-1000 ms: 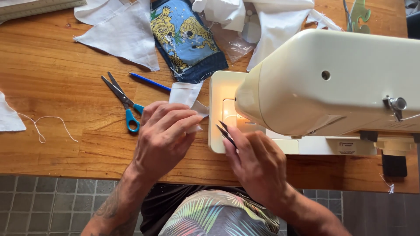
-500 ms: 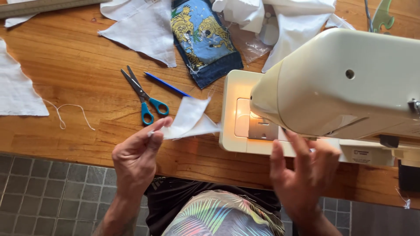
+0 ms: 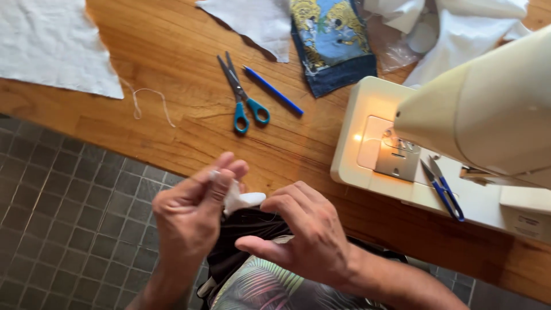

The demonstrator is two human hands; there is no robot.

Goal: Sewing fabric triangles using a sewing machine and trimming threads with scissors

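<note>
Pinching one white fabric scrap [image 3: 241, 199] between two hands, left [image 3: 192, 209] and right [image 3: 304, 235].

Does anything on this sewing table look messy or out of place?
Little stands out. A loose thread trails off the white cloth near the table edge. The thread snips lie on the sewing machine bed beside the needle plate. Both hands, left hand and right hand, pinch a small white fabric piece.

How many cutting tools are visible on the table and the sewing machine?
2. The teal-handled metal scissors lie on the wooden table beside the blue pen; the small blue-handled thread snips rest on the cream sewing machine's base. Others may be hidden under the fabrics.
</note>
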